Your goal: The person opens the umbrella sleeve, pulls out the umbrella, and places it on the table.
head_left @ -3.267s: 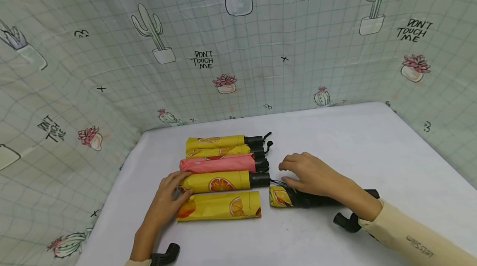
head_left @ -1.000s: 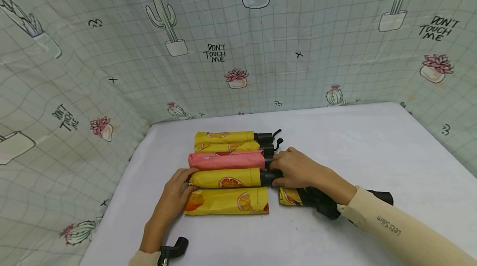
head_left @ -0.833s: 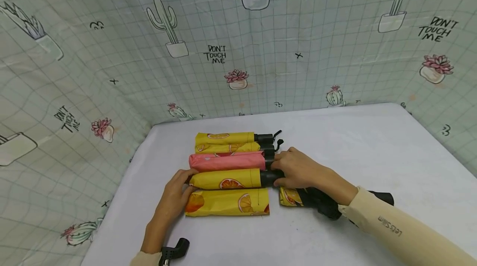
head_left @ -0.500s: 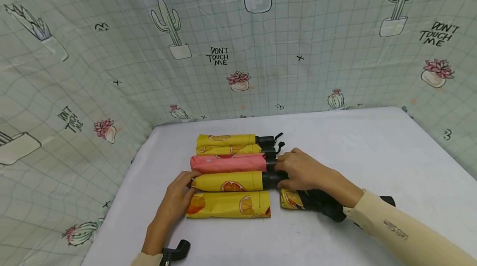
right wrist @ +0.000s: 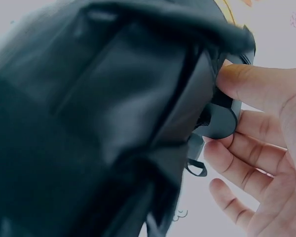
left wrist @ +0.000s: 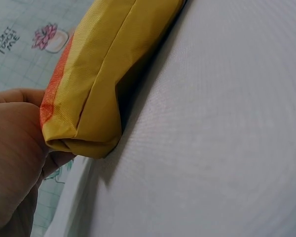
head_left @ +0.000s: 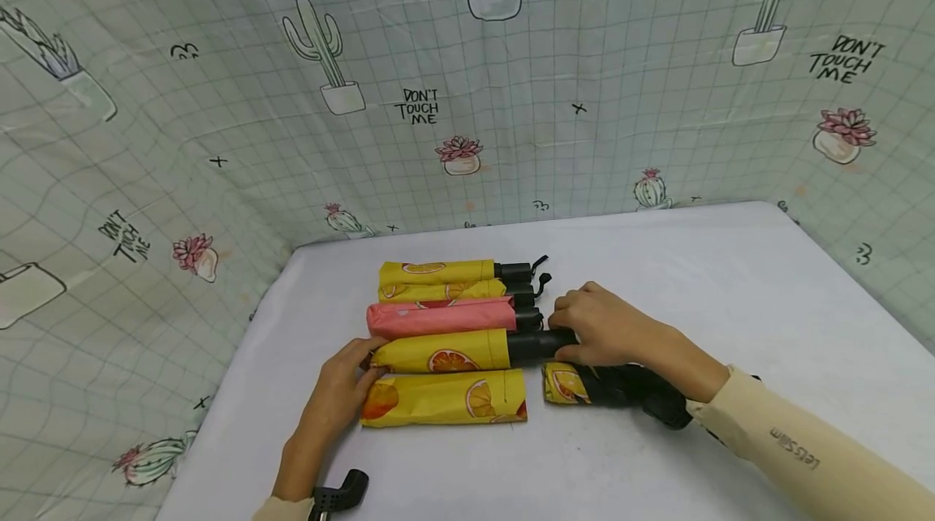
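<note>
A folded umbrella in a yellow orange-print sleeve lies across the table between my hands. My left hand pinches the sleeve's left end. My right hand grips the black handle at the right, thumb in front and fingers behind; the handle's tip is hidden by them. In the right wrist view the thumb and fingers hold this black end. A flat yellow sleeve lies just in front. Under my right forearm lies an unsleeved umbrella, black with yellow showing, its canopy filling much of the right wrist view.
Behind the held umbrella, a pink sleeved umbrella and two yellow sleeved ones, the nearer yellow one and the farther yellow one, lie side by side, handles to the right. A patterned cloth hangs behind the white table.
My right hand, hovering apart from the handle at first, took hold of it and has drawn it rightward. More black shows beyond the sleeve's edge. My left hand stays at the sleeve's end.
</note>
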### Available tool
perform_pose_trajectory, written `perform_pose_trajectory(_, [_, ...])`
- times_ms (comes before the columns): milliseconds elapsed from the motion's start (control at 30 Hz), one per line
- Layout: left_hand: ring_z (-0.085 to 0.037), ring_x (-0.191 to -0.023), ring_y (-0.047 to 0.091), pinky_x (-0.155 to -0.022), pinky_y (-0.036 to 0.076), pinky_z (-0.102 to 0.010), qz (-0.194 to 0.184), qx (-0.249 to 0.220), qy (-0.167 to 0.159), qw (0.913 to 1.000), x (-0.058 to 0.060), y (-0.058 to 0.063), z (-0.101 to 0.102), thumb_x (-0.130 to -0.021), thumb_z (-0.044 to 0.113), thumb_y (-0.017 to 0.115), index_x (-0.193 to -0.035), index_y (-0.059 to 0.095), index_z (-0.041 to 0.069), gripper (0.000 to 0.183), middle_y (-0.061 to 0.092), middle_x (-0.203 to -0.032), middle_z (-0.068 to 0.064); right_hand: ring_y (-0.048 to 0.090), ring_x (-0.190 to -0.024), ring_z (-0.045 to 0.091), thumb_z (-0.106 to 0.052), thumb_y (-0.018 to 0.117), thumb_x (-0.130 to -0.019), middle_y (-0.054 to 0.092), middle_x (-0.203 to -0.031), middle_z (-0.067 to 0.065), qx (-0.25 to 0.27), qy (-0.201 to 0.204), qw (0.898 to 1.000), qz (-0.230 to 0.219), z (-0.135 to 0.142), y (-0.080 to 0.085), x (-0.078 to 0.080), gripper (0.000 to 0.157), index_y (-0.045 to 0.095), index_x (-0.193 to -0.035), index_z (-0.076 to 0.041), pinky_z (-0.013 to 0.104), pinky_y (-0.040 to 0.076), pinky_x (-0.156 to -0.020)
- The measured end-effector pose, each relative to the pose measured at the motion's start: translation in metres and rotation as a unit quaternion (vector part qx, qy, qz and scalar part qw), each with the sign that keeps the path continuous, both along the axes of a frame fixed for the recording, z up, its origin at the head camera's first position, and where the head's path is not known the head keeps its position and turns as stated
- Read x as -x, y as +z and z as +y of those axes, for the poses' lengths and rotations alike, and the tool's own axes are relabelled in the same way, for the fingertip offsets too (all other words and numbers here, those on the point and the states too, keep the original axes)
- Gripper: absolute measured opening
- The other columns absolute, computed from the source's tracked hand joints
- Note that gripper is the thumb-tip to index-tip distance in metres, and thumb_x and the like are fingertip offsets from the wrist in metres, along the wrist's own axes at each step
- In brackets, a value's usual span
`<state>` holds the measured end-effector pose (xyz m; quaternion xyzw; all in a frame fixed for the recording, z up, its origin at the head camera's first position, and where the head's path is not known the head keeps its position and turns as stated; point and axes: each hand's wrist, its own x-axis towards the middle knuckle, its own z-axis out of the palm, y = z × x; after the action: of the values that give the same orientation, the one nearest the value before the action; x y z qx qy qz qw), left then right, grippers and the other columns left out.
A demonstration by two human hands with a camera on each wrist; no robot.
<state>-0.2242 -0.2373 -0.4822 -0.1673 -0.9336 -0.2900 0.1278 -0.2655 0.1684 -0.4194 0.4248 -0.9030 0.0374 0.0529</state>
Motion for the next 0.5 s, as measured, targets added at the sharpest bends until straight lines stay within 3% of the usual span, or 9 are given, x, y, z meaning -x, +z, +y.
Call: perform_pose_trajectory(500, [-0.011,-0.094,0.059,-0.086,0.053,-0.039,0.000,0.001,0.008,1.0000,0.001,-0.002,0.001,-0.088,0.002,0.075,-0.126,0.065,0.014,0.041,0.065,-0.113,0.002,0.060,-0.088,0.016,-0.036,0.082,-0.082,0.064,-0.092,-0.004,0.009,0.000,1.000,0.008,0.020,-0.001,-0.001,0.030,0.075,-0.099,-0.013,0.046,0.045,-0.083])
